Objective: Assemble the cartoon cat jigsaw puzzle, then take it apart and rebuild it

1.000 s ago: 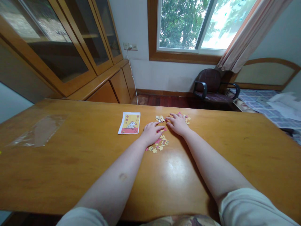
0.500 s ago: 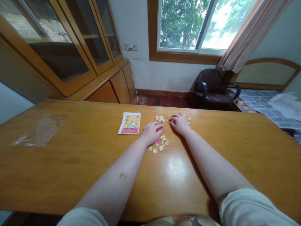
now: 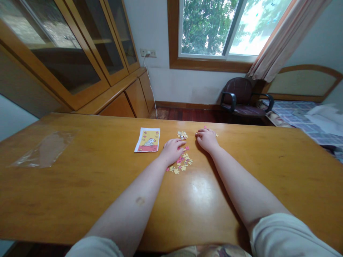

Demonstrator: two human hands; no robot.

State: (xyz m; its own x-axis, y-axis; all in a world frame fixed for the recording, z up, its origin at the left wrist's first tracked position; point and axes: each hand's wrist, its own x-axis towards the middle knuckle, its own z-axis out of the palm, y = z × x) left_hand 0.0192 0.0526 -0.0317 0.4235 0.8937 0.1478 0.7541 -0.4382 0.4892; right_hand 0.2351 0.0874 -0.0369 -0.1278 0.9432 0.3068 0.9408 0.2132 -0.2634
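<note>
My left hand [image 3: 173,151] rests palm down with its fingers stretched out, over the edge of a loose pile of yellow and pink jigsaw pieces [image 3: 183,162]. Beyond its fingertips lies a small cluster of pale jigsaw pieces [image 3: 182,135]. To the right, my right hand [image 3: 207,139] lies on the table with fingers spread, covering most of another group of pieces; a pink piece [image 3: 205,127] and a yellow piece [image 3: 217,135] peek out around it. Left of my hands is a picture card [image 3: 147,140] with a white animal on yellow and pink.
A clear plastic bag [image 3: 44,149] lies flat at the left of the wooden table [image 3: 88,185]. Past the far edge stand an armchair [image 3: 239,92] and a bed [image 3: 297,116]. A glass-fronted cabinet [image 3: 104,82] rises behind the table on the left.
My right hand has shifted slightly right, drawing away from the small pale cluster and covering more of the pieces by it. My left hand stays in place.
</note>
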